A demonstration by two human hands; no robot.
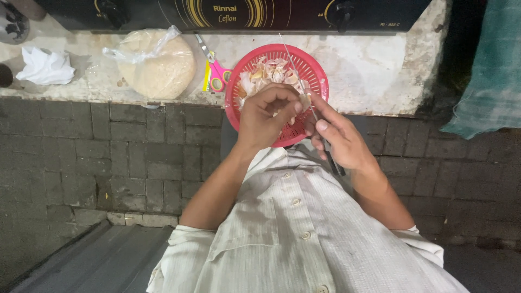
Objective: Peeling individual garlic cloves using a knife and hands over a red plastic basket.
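— Head view, and you're looking down at a worn, stained stone bench (pixel 380 70) with a dark stove (pixel 244 13) along its far edge, grey paving-block floor (pixel 135 157) under you.

— What's in your hands?

— Your left hand (pixel 266 116) has its fingers curled tight round a small pale garlic clove (pixel 305 101), pinched at the tips. Your right hand (pixel 339 138) is closed on a knife (pixel 304 81), its thin blade running up and away from you, tilted slightly left, over a red basket (pixel 320 76).

— And the clove?

— Pale and creamy; too small to tell which way it points. It's held above the basket's near rim, papery garlic skins (pixel 268 70) heaped behind it. Left of the basket lie pink scissors (pixel 217 73), a knotted bag (pixel 157 65) and crumpled white paper (pixel 46 68).
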